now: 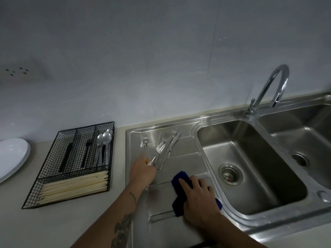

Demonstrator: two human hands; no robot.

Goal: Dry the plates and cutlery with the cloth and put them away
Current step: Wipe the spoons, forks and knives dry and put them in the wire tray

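Observation:
Several steel forks (165,145) lie in a loose pile on the sink's drainboard (186,153). My left hand (143,171) grips the handle ends of some of them at the pile's near side. My right hand (196,197) lies on top of a blue cloth (180,179) on the drainboard's near part, fingers curled over it. A black wire cutlery tray (53,178) stands on the counter to the left, holding spoons (103,140), dark-handled pieces (67,156) and a bundle of pale chopsticks (75,185). White plates (12,156) are stacked at the far left edge.
A steel double sink lies to the right, with its near basin (250,167) and a second basin (304,140) beyond. A curved chrome tap (274,86) rises behind them. Grey tiled wall runs along the back, and beige counter (71,221) lies in front.

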